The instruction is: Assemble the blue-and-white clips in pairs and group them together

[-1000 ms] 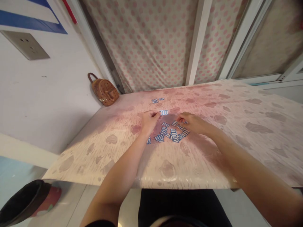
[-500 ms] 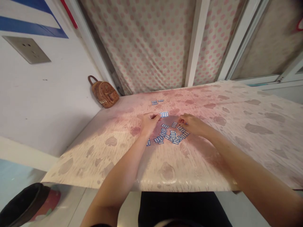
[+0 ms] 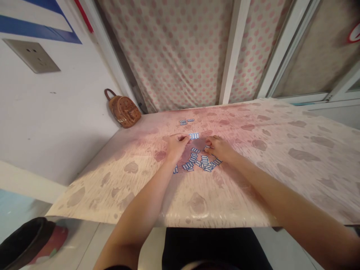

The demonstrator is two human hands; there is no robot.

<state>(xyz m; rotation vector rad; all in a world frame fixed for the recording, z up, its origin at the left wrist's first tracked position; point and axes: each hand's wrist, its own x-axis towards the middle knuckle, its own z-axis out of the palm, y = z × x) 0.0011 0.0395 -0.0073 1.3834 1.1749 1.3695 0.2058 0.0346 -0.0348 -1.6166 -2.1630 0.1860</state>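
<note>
Small white cards with blue stripes and edges lie in a loose, overlapping pile (image 3: 205, 161) on the patterned tablecloth (image 3: 198, 200). My left hand (image 3: 177, 146) is closed in a pinch at the left edge of one striped card (image 3: 194, 135), beyond the pile. On the pile's far right side, my right hand (image 3: 221, 148) has its thumb and fingers around another striped card (image 3: 206, 148), which they partly cover. Farther back, a small group of similar cards (image 3: 183, 122) lies flat, with more beside it.
A brown mini backpack (image 3: 125, 110) stands at the table's back left corner, against the wall. Dotted curtains (image 3: 180, 52) hang behind the table. A dark-rimmed bin (image 3: 30, 240) is on the floor at lower left. A socket (image 3: 33, 56) is on the left wall.
My right hand has moved left, from the cards at the pile's right edge to the card at its far side. My left hand keeps its place by its card.
</note>
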